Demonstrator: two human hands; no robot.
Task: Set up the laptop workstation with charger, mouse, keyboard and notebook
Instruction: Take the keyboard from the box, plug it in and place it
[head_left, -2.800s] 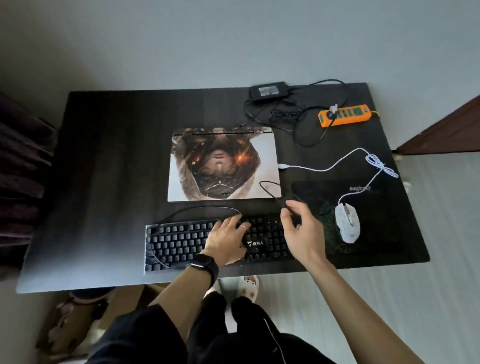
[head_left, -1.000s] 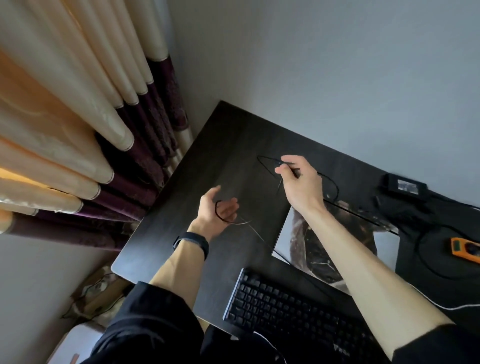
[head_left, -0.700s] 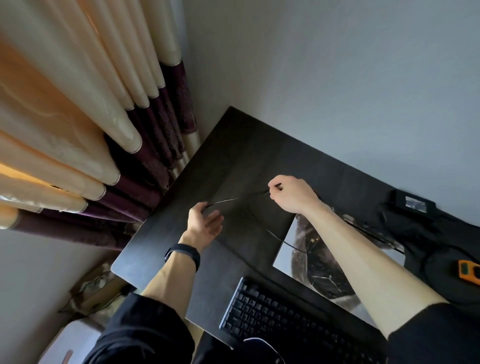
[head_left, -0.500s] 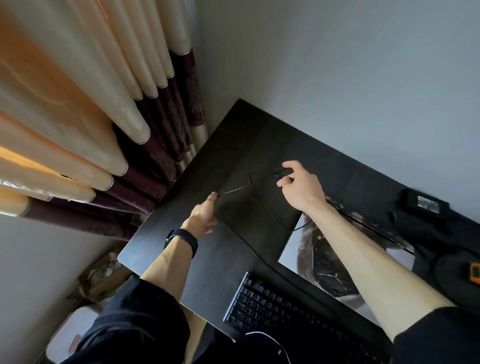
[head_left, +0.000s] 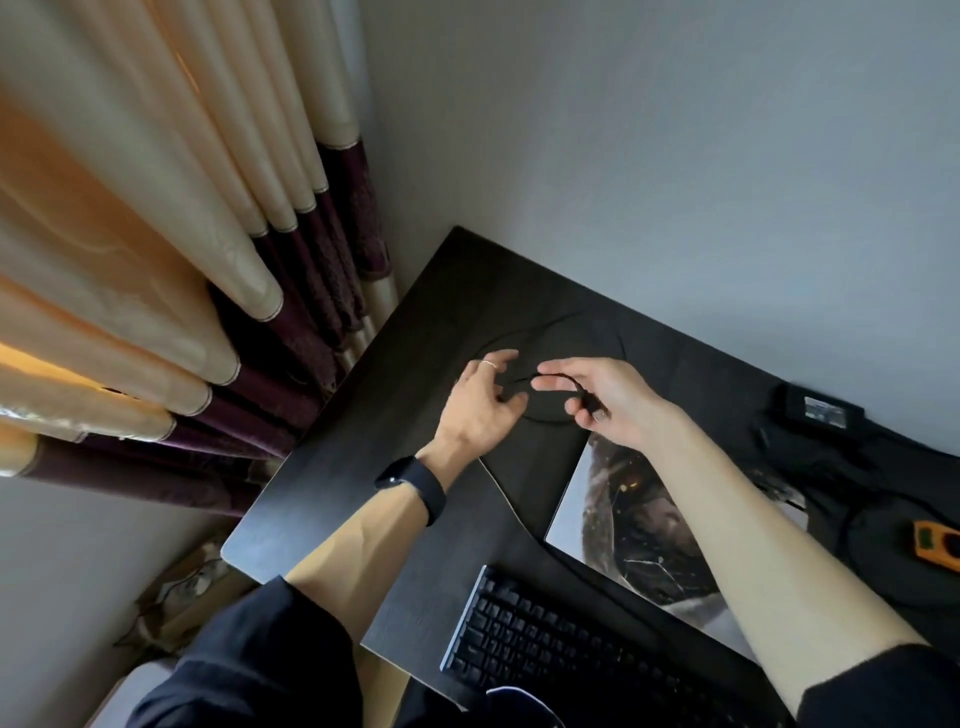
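Your hands have drawn together since a moment ago: your right hand (head_left: 618, 402) pinches the black cable (head_left: 540, 418), your left hand (head_left: 480, 408) hooks its loop above the desk (head_left: 415, 415).

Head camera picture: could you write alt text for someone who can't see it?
Two bare hands, left hand and right hand, hold a thin black cable above a dark wooden desk. Nearer the person lie a black keyboard and a closed laptop with a printed picture lid; cream and maroon curtains hang left.
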